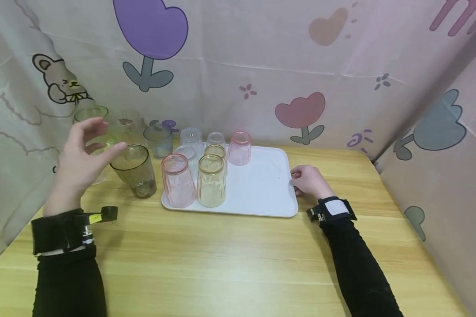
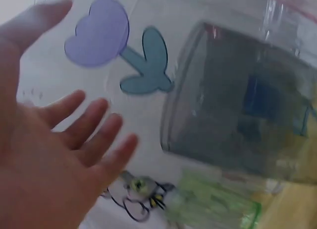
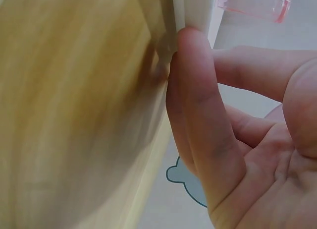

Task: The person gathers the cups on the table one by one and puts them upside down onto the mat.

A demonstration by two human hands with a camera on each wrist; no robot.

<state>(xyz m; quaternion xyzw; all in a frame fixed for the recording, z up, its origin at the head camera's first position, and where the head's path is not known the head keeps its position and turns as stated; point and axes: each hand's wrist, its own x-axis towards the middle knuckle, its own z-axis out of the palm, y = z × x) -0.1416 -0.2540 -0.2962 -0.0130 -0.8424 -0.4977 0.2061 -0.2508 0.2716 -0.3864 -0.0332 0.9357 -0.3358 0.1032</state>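
Observation:
My left hand (image 1: 101,141) hovers open with fingers spread just left of a dark grey glass (image 1: 135,169) that stands on the table, not touching it. The left wrist view shows the open palm (image 2: 59,140) beside that grey glass (image 2: 237,125). My right hand (image 1: 298,180) rests at the right rim of a white tray (image 1: 262,193). Its straight fingers (image 3: 193,90) press against the tray's edge (image 3: 181,11). Several upturned glasses stand on the tray's left half, among them a pink one (image 1: 177,180) and an amber one (image 1: 211,180).
Off the tray at the back left stand a green glass (image 1: 90,116), a clear glass (image 1: 127,125) and a blue-grey glass (image 1: 158,141). Patterned curtains close in the back and both sides. The wooden table (image 1: 230,259) stretches bare toward me.

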